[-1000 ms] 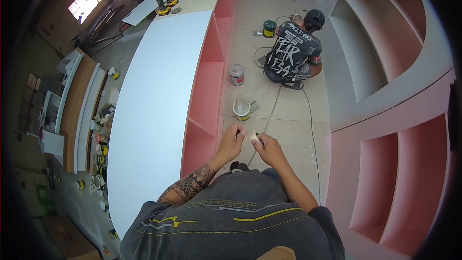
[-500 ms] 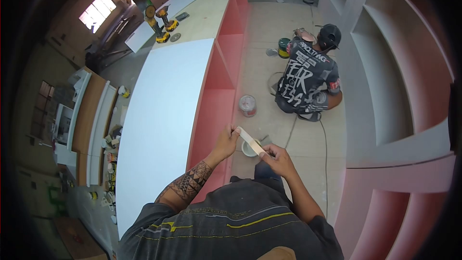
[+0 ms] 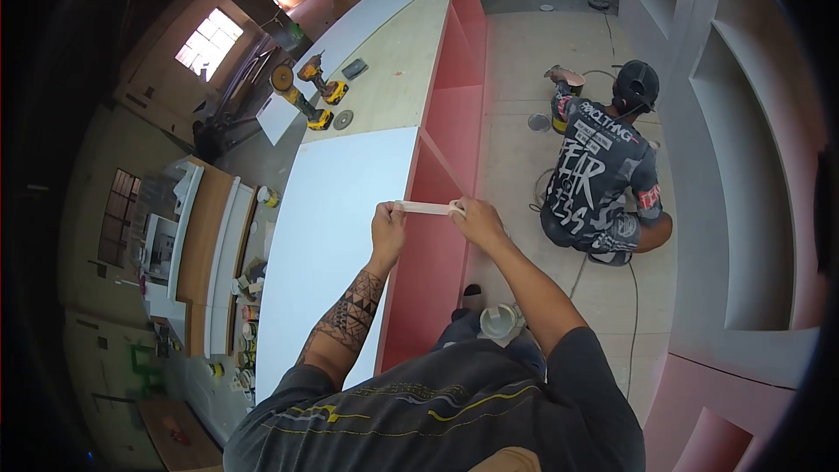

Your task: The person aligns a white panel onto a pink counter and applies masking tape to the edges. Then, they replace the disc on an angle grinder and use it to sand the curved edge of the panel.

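Note:
A strip of masking tape (image 3: 424,208) is stretched level between my two hands. Its loose end is pinched in my left hand (image 3: 388,229), fingers closed, above the edge of the white panel (image 3: 341,210). My right hand (image 3: 479,222) grips the other end, where the tape curls into a small roll (image 3: 456,208) partly covered by the fingers. Below the strip is the pink open side (image 3: 424,297) of the long cabinet lying under the panel.
Two yellow-and-black power tools (image 3: 316,105) and a grinding disc (image 3: 343,120) lie on the bare wood top. A co-worker (image 3: 603,166) crouches on the floor to the right. Near my legs is a tub (image 3: 501,322). Tall grey shelving (image 3: 743,149) lines the right side.
Both hands moved up and forward, from over the floor toward the panel's edge, turning the tape from slanted to level. My view shifted left, so the surroundings appear farther right and lower.

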A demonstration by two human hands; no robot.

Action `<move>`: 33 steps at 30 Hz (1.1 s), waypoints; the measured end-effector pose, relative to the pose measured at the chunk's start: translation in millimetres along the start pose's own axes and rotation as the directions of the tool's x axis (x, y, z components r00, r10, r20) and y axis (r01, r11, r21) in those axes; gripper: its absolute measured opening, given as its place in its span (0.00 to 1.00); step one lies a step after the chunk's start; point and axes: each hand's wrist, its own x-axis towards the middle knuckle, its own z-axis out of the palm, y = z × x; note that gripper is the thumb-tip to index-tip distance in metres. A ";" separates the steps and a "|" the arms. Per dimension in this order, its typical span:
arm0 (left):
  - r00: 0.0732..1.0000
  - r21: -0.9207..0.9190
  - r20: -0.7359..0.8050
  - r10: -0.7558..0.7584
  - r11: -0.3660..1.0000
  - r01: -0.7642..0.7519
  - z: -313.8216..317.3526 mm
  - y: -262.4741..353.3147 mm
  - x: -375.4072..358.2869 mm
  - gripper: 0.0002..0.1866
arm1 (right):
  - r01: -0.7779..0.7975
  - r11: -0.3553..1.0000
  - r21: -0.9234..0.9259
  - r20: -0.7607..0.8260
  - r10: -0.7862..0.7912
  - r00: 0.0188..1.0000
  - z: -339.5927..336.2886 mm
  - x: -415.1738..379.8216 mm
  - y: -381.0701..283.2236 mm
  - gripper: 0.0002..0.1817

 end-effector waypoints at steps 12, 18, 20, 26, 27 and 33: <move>0.998 -0.052 0.041 -0.050 0.997 0.052 35.9 -103.4 242.0 0.18 | -0.120 0.975 -0.185 -0.085 0.106 0.991 99.2 189.5 33.8 0.15; 0.995 0.131 -0.033 -0.099 0.986 0.103 55.6 -130.2 294.1 0.18 | -0.223 0.954 -0.200 -0.129 0.200 0.971 128.1 262.0 56.3 0.15; 0.988 0.154 -0.053 -0.146 0.976 0.152 56.3 -128.9 303.8 0.18 | -0.219 0.953 -0.211 -0.114 0.199 0.973 125.3 274.0 54.2 0.16; 0.988 0.296 -0.037 -0.153 0.942 0.157 54.3 -119.9 320.5 0.17 | -0.283 0.944 -0.171 -0.014 0.285 0.959 130.1 299.6 63.8 0.18; 0.987 0.302 -0.029 -0.160 0.940 0.162 53.8 -118.1 320.6 0.16 | -0.310 0.939 -0.150 0.017 0.316 0.949 131.4 301.1 66.2 0.19; 0.991 0.393 -0.057 -0.117 0.910 0.131 61.8 -124.4 323.1 0.13 | -0.352 0.921 -0.168 0.022 0.360 0.933 145.6 312.2 65.2 0.18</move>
